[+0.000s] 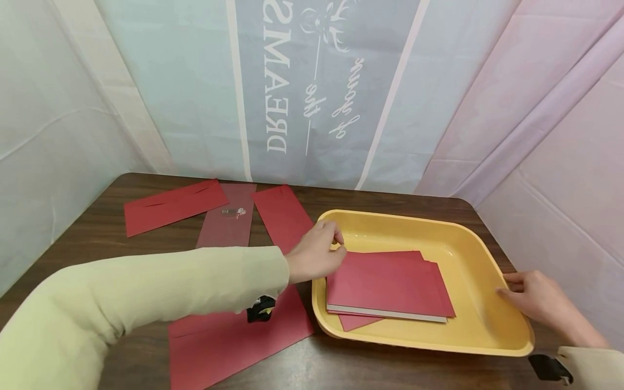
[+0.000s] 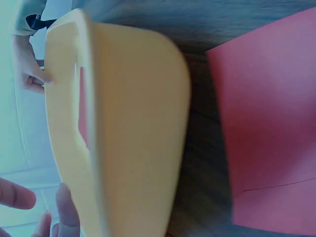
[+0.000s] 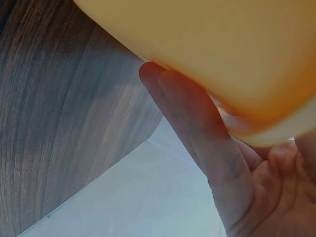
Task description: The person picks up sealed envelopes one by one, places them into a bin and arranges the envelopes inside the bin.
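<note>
A yellow plastic basin (image 1: 468, 292) sits at the right side of the table. Inside it lies a stack of flat red envelopes (image 1: 385, 284), with a pale edge showing along the front. My left hand (image 1: 319, 253) is over the basin's left rim, close to the stack's corner. Its thumb and fingers stand apart with nothing between them in the left wrist view. At the right end my right hand (image 1: 533, 295) grips the basin's rim. In the right wrist view, its fingers (image 3: 192, 113) lie against the basin's outer wall.
Left of the basin, several red envelopes lie on the dark wooden table (image 1: 312, 363): one at the far left (image 1: 173, 208), a translucent printed sleeve (image 1: 229, 216), another envelope (image 1: 283, 211) and a large one (image 1: 234, 346) in front. Printed cloth (image 1: 322, 97) hangs behind the table.
</note>
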`<move>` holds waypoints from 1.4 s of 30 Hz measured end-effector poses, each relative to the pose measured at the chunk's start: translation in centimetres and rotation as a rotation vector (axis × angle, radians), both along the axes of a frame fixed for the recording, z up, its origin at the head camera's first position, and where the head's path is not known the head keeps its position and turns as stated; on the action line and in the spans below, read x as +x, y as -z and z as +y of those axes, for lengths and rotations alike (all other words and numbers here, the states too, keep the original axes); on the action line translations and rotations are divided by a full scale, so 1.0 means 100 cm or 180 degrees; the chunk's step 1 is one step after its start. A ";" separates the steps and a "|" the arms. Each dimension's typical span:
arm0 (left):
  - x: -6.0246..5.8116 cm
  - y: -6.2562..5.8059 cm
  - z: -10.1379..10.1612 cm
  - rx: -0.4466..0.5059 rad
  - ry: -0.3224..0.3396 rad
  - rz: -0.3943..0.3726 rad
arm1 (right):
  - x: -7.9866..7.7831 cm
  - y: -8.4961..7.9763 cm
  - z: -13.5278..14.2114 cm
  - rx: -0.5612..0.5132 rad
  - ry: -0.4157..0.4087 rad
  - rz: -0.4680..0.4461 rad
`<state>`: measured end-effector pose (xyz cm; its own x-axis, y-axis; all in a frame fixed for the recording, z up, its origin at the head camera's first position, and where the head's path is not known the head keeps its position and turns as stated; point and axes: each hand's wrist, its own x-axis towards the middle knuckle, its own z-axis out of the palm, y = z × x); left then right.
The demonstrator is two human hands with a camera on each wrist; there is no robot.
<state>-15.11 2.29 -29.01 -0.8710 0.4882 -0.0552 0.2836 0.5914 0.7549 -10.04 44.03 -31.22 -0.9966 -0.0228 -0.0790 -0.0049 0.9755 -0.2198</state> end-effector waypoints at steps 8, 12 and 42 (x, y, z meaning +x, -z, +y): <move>0.002 0.010 -0.016 0.0170 -0.0275 -0.0031 | 0.001 -0.001 -0.002 0.0030 0.0000 0.0031; 0.003 0.017 -0.027 0.0160 -0.0405 -0.0041 | 0.000 -0.001 -0.001 0.0022 0.0004 0.0049; 0.024 0.034 -0.089 -0.0865 -0.0269 -0.0246 | 0.001 -0.001 -0.001 -0.0010 -0.0014 0.0014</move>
